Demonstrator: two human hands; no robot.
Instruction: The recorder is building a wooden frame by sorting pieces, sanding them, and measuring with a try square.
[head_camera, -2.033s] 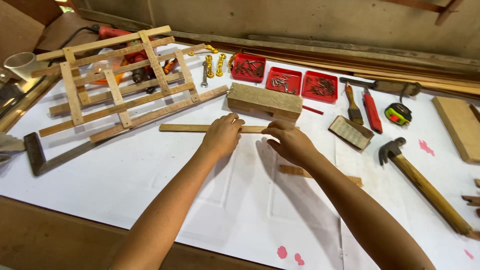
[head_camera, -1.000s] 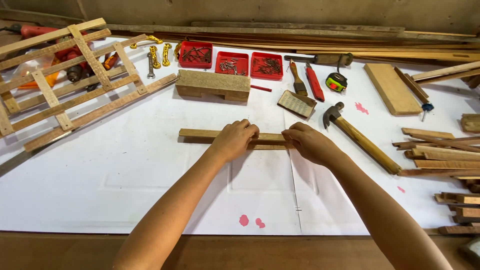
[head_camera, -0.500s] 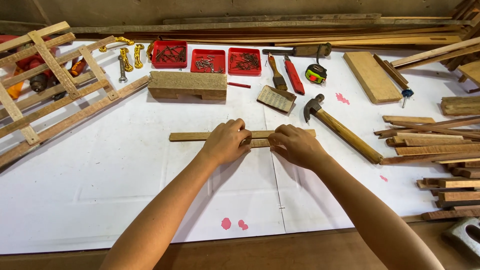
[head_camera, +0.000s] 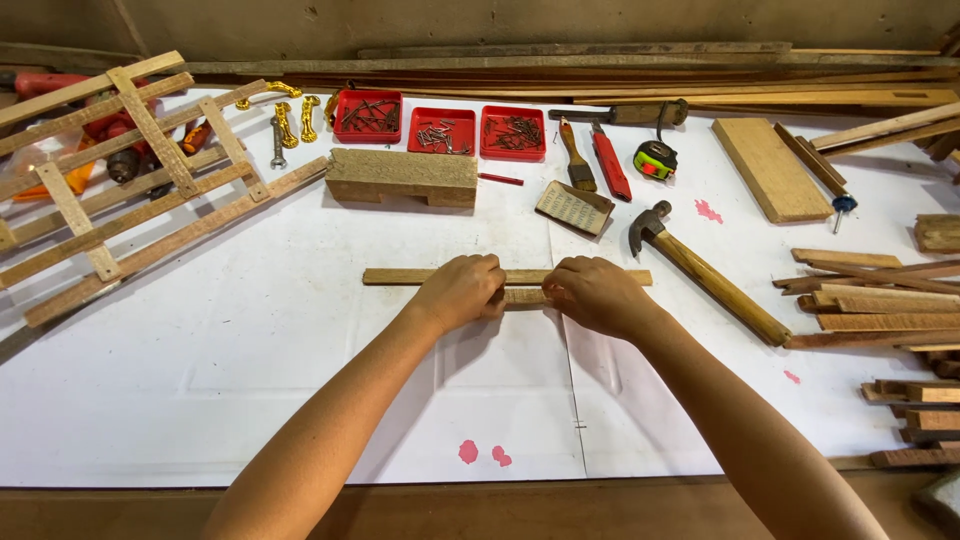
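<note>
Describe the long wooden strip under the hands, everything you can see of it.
The long wooden strip is a thin, flat slat of pale brown, unfinished-looking wood. It lies flat on the white sheet that covers the bench, running left to right, with its square-cut left end and its right end showing past the hands. The left hand and the right hand cover its middle. A shorter wooden piece lies right against its near edge between the hands. The hammer lies just beyond its right end.

3 red trays (head_camera: 441, 132), 1 hammer (head_camera: 705, 272), 1 tape measure (head_camera: 655, 158), 1 wood block (head_camera: 401, 177), 2 hands (head_camera: 462, 290).
</note>
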